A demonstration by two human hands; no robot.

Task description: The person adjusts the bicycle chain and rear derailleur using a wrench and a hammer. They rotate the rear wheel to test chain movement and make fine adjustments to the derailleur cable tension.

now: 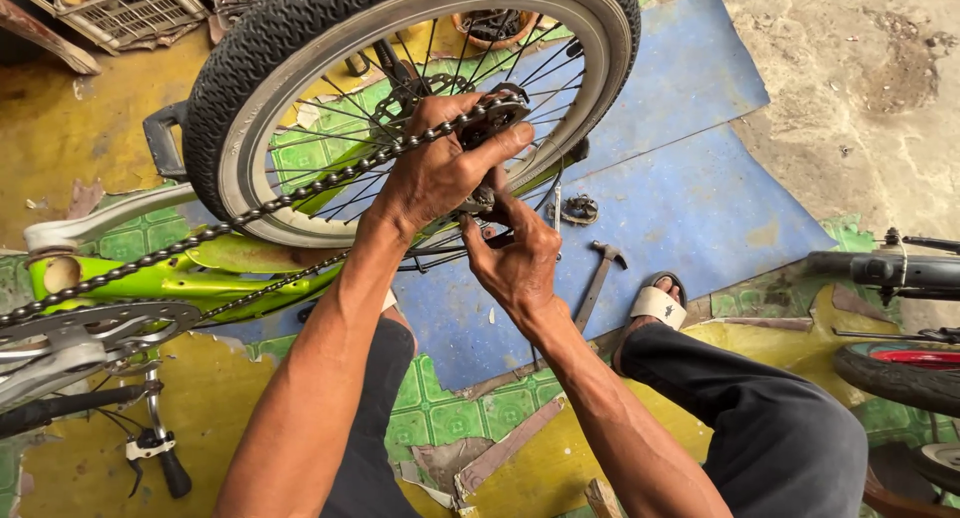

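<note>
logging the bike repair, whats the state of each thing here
bike: upside down, wheel up
chain: on the front sprocket, lifted at the rear hub
left hand: gripping the chain at the rear hub
right hand: fingers pinched just under the hub
hammer: lying on the blue mat, untouched
sandal: on the foot

Worn patterned floor (90, 148), blue mat (690, 188), hammer (597, 283), upturned green bicycle (190, 278)

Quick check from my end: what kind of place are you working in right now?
Most likely an informal bicycle repair spot on the ground. A green bicycle frame lies upturned, both hands at the chain by its rear wheel; a hammer lies on the blue mat, and another wheel stands nearby.
</note>
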